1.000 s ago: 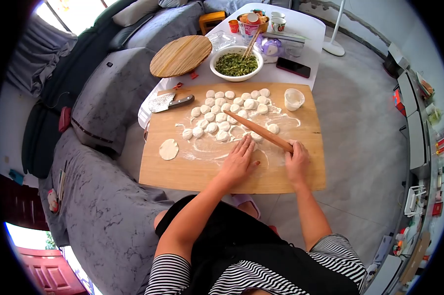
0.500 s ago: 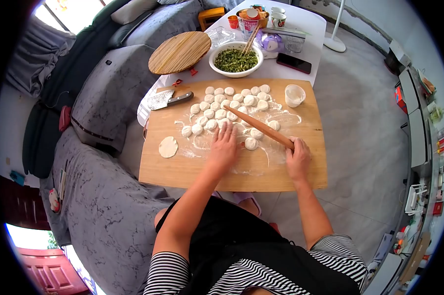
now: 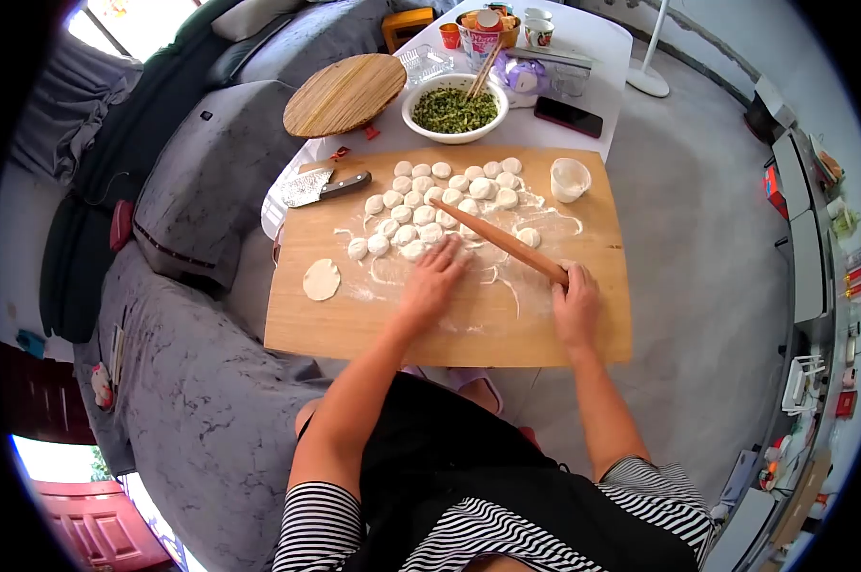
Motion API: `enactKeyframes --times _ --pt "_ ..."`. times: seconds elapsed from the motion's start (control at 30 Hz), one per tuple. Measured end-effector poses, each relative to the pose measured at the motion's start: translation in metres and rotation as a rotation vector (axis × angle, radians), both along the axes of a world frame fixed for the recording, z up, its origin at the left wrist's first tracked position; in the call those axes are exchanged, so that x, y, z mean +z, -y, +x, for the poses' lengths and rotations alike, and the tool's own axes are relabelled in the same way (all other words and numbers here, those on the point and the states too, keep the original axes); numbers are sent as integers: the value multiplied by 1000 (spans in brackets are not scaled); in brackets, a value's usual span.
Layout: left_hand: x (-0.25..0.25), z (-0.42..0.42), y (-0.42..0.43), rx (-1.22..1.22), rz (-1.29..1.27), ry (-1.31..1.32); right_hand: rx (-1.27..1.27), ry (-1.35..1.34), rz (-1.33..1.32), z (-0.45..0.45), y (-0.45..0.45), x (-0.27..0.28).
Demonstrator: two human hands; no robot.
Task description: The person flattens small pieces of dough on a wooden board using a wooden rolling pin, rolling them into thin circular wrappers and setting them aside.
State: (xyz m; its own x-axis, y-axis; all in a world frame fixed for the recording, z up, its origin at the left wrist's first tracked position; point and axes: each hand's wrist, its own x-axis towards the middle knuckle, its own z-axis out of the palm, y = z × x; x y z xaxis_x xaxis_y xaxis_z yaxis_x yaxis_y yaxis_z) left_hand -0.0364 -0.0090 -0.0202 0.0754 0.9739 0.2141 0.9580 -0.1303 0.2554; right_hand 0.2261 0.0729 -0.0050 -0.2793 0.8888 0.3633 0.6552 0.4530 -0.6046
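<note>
– The right hand is closed around the near end of the pin, thumb side up. And the left?

– The left hand is palm down, with its fingers pointing forward at the near edge of the dough pieces. I can't tell whether it grips a piece; the undersides of the fingers are hidden.

– Where does the pin lie?

– Slantwise, from the right hand forward and leftward, its far end above the dough pieces. I can't make out whether that end touches them.

– How are the pieces set out?

– In a loose cluster of small, pale rounds on the middle and far part of the board, with white flour streaked among them. One round sits apart, to the right of the pin.

– Anything else on the board?

– A flat disc of dough at the left, a cleaver near the far left corner with its handle turned toward the dough pieces, and a clear cup near the far right corner.

– Past the board?

– A white table. On it stands a bowl of chopped green filling, chopsticks leaning in it. A dark phone lies to its right, and a round woven lid is to its left.
</note>
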Motion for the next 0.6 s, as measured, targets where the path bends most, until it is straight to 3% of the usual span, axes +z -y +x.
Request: enactKeyframes --times 0.1,0.23,0.3,0.47,0.53,0.6 --pt "14 -13 8 81 -119 -13 -10 -2 26 -2 0 -1" --pt "4 14 -1 153 -74 -9 16 -52 15 -2 -2 -2" --pt "2 42 -8 108 47 -8 -15 17 1 -1 -1 -4" --pt "13 75 -27 69 -73 -41 14 8 24 0 -2 -1" --pt "19 79 -25 -120 -160 -69 32 -14 31 0 -3 -4" --pt "12 71 -13 -196 -89 -56 41 -7 52 1 -5 -7"
